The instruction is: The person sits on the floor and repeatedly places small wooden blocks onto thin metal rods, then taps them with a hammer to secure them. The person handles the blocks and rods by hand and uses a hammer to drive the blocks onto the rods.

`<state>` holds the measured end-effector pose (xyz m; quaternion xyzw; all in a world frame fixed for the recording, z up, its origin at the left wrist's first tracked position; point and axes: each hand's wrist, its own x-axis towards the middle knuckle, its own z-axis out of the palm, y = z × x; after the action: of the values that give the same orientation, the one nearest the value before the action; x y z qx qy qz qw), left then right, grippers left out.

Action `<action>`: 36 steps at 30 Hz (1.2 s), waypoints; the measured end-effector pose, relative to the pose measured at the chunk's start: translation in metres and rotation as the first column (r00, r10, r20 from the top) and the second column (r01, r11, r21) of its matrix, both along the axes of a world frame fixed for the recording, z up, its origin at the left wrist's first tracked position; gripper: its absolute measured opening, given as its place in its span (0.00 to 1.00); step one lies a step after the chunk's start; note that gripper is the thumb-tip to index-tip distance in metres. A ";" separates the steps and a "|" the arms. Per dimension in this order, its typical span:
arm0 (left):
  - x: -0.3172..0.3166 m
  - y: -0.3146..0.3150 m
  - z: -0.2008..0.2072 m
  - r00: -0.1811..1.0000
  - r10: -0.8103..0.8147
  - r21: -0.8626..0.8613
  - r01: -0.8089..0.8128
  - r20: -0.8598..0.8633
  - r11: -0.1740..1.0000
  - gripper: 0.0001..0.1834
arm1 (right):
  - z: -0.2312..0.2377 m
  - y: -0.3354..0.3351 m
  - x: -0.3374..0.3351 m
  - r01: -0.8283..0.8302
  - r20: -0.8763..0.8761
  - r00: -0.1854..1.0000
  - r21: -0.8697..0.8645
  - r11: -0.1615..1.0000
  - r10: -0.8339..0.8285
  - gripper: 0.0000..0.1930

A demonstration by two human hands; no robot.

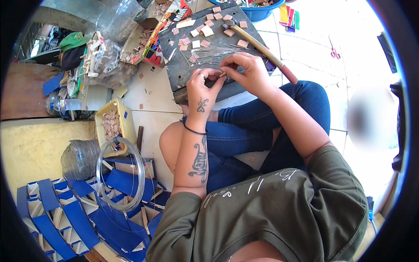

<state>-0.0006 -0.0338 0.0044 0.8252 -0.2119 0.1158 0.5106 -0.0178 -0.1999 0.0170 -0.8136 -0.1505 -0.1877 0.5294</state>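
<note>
My left hand (203, 85) and my right hand (248, 72) meet over the near part of a dark work board (183, 65). Between the left thumb and fingers sits a small pale wooden piece (222, 74). My right fingertips pinch together at its end; whatever they grip is too small to make out. Just beyond the hands lies a loose pile of thin metal wires (209, 55). Small square wooden pieces (243, 43) are scattered over the far half of the board. A hammer (257, 43) with a wooden, red-ended handle rests along the board's right side.
At left stand a yellow tub (99, 126) of wooden bits, a coil of clear line (101, 174) and blue boxes (48, 196). Clear bags (107, 56) of wood pieces are farther back. A blue basin (257, 14) is at the far edge; red scissors (334, 53) lie on the tiles.
</note>
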 end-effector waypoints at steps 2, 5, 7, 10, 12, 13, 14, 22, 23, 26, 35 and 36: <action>0.001 0.000 0.000 1.000 -0.003 0.004 0.003 0.004 1.000 0.07 | 0.000 0.000 0.000 0.021 0.021 1.000 -0.026 0.999 -0.020 0.06; 0.001 0.001 0.000 1.000 -0.005 0.012 0.005 0.003 1.000 0.07 | 0.000 -0.001 0.001 0.001 0.036 0.999 -0.050 0.999 0.001 0.06; 0.001 0.000 0.000 1.000 -0.004 0.019 0.003 0.008 1.000 0.07 | 0.000 -0.001 0.002 -0.005 0.050 0.999 -0.058 0.998 0.008 0.06; 0.001 0.001 -0.001 1.000 -0.005 0.011 0.005 -0.005 1.000 0.07 | 0.000 -0.002 0.002 -0.007 0.089 0.996 -0.094 0.996 0.015 0.06; 0.001 0.001 -0.001 1.000 -0.008 0.015 0.008 -0.004 1.000 0.07 | 0.001 -0.002 0.003 -0.012 0.114 0.993 -0.117 0.993 0.025 0.06; 0.001 0.001 -0.001 1.000 -0.007 0.020 0.007 -0.007 1.000 0.08 | 0.002 -0.002 0.003 -0.018 0.124 0.992 -0.124 0.992 0.033 0.06; 0.001 0.001 -0.001 1.000 -0.008 0.022 0.008 -0.003 1.000 0.08 | 0.003 -0.002 0.003 -0.023 0.133 0.990 -0.132 0.991 0.041 0.06; 0.006 -0.001 0.004 0.991 -0.076 -0.021 0.074 -0.113 0.997 0.05 | 0.009 -0.004 0.009 -0.064 0.174 0.979 -0.210 0.976 0.102 0.07; 0.006 -0.001 0.004 0.993 -0.076 -0.004 0.076 -0.086 0.997 0.05 | 0.009 -0.003 0.009 -0.058 0.178 0.979 -0.217 0.974 0.098 0.07; 0.007 -0.002 0.002 0.998 -0.062 0.013 0.062 0.002 0.998 0.06 | 0.009 -0.003 0.007 -0.074 0.036 0.996 -0.146 0.987 0.080 0.10; 0.005 -0.008 -0.007 0.980 -0.047 -0.099 0.067 0.195 0.993 0.06 | -0.002 -0.065 -0.025 0.376 -0.103 0.832 -0.616 0.692 -0.545 0.26; 0.005 -0.007 -0.008 0.979 -0.043 -0.098 0.064 0.199 0.993 0.06 | -0.006 -0.067 -0.028 0.356 -0.151 0.831 -0.595 0.720 -0.536 0.25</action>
<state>0.0048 -0.0410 -0.0035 0.7762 -0.2773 0.1937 0.5321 -0.0453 -0.2673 0.0114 -0.9599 0.0917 -0.1293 0.2310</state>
